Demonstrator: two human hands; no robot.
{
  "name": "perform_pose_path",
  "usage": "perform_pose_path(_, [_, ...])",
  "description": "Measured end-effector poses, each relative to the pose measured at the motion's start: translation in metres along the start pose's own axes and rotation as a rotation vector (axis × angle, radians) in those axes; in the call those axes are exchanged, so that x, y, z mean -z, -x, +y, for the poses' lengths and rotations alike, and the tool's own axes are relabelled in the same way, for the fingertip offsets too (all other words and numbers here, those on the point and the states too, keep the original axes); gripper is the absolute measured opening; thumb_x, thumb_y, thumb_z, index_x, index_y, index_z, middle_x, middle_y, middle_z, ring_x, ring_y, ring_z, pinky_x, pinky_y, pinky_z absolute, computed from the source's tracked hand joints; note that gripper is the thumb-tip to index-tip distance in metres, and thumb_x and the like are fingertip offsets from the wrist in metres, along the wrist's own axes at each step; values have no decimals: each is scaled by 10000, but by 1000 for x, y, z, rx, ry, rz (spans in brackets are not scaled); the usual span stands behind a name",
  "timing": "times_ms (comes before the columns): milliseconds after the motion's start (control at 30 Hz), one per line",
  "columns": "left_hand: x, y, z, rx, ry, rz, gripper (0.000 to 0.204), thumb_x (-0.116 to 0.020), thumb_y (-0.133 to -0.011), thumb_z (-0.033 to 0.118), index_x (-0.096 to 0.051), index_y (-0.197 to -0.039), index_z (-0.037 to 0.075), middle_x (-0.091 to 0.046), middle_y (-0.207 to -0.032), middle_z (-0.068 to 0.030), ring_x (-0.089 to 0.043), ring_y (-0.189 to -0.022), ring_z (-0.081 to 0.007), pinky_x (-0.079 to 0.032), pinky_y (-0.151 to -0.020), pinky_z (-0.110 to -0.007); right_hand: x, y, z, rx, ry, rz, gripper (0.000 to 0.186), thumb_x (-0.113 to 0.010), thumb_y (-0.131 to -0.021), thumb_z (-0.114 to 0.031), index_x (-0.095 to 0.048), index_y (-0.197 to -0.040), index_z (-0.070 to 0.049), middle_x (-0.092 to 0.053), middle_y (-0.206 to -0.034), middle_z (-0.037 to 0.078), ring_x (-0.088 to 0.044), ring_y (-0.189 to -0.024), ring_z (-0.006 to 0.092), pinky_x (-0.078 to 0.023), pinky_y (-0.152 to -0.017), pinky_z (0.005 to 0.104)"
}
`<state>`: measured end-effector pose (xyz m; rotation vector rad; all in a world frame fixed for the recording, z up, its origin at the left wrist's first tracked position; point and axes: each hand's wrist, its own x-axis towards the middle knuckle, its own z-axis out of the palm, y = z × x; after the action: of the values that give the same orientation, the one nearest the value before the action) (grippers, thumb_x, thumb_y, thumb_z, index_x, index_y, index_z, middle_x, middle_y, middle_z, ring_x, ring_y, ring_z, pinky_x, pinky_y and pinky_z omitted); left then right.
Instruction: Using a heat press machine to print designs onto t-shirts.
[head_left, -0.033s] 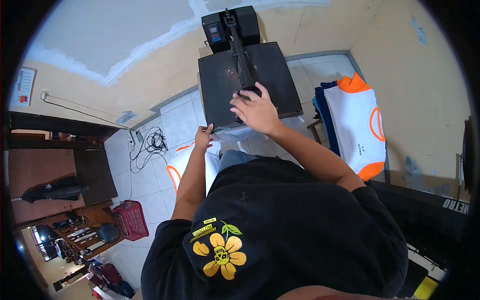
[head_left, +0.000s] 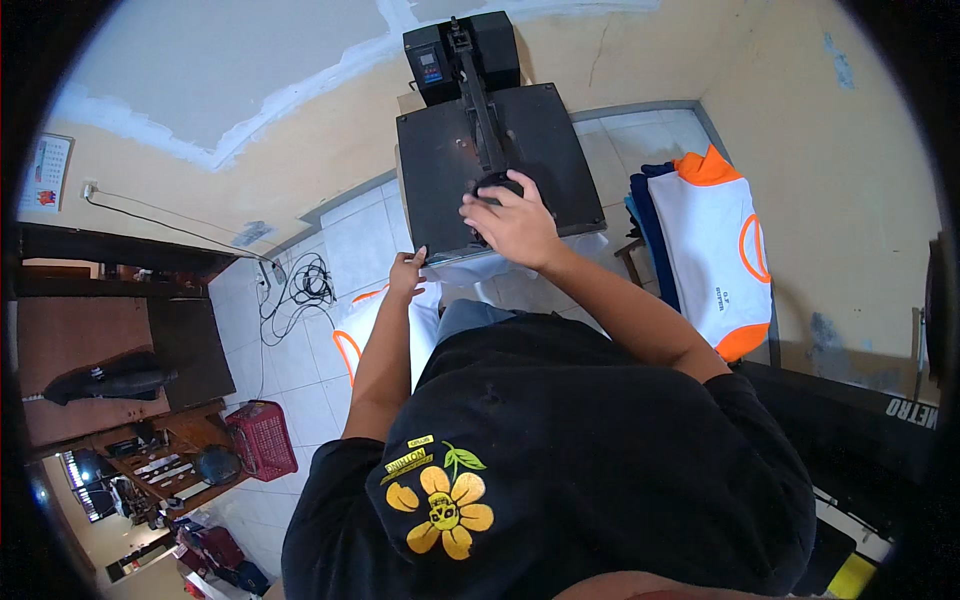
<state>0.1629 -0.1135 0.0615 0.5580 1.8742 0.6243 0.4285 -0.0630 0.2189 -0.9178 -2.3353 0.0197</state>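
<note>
A black heat press [head_left: 538, 140] with a small control box [head_left: 430, 65] stands at the top centre. My right hand [head_left: 512, 220] is on the handle at the end of its lever arm, fingers spread and curled over it. My left hand [head_left: 408, 268] grips the front-left corner of the upper plate, thumb uppermost. Pale cloth [head_left: 580, 247] shows under the plate's front edge. Just left of my body lies a white garment with orange trim [head_left: 372, 335], partly hidden by my left forearm.
A stack of white-and-orange and navy garments [head_left: 705, 250] lies at right, beside a long black item [head_left: 840, 410]. Coiled cables [head_left: 300, 290] lie on the tiled floor [head_left: 340, 235] at left, near a red basket [head_left: 262, 440] and a wooden cabinet [head_left: 90, 320]. Walls bound the back and right.
</note>
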Motion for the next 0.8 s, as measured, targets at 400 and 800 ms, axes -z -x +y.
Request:
perform_pose_path(400, [8, 3, 8, 84, 14, -80, 692, -662, -771, 538, -402, -1223, 83, -493, -1219, -121, -510, -1074, -361, -445, -838, -515, 12, -12, -11, -145, 49, -47, 475, -508, -868, -490, -573, -1174, -132, -606, -1173, 70, -460, -1182, 250, -245, -1018, 526])
perform_pose_path(800, [2, 6, 12, 49, 63, -27, 735, -675, -767, 521, -358, -1267, 86, -486, -1252, -140, -496, -1092, -384, -453, -826, -541, 18, -29, -9, -323, 8, -405, 628, -434, -848, -617, -554, -1210, -118, -381, -1407, 133, -277, -1331, 361, -184, -1014, 670])
